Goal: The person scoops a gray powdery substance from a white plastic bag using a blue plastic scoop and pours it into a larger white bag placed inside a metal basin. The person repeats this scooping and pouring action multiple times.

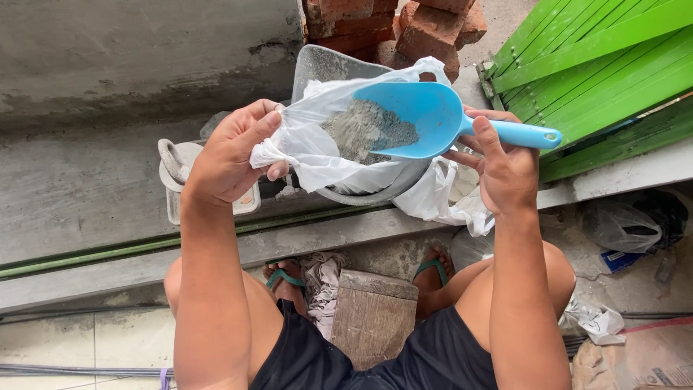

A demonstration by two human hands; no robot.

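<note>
Green slatted panel [592, 65] leans at your upper right; red bricks [433, 29] stacked behind grey metal basin [325, 68]; white plastic bag [325, 144] hangs over basin, your left hand [231, 155] pinched shut on bag edge; your right hand [502, 162] clamped around handle of blue scoop [426, 119]; scoop tilted into bag mouth, grey cement powder [368, 130] on it.

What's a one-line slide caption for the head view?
Right hand tips a blue plastic scoop of grey powder into a thin white plastic bag gripped by the left hand.
</note>
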